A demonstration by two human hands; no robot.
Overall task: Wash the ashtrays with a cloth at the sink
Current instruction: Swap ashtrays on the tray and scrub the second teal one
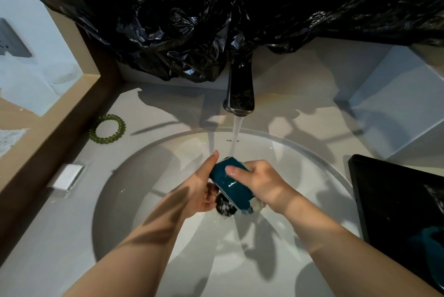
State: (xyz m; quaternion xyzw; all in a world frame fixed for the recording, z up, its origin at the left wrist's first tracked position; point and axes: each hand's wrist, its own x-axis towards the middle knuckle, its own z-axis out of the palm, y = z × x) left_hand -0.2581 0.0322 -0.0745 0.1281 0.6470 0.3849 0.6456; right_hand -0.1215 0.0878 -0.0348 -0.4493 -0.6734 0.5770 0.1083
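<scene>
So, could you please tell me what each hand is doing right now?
Left hand: holding the teal ashtray.
Right hand: gripping the same ashtray.

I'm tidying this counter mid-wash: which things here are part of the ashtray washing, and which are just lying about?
In use: teal ashtray, gripped by left hand and right hand; running water from the faucet; sink; pale wad under the right hand, probably the cloth.

Lying about: green bead bracelet; black plastic bag; small white block.
</scene>
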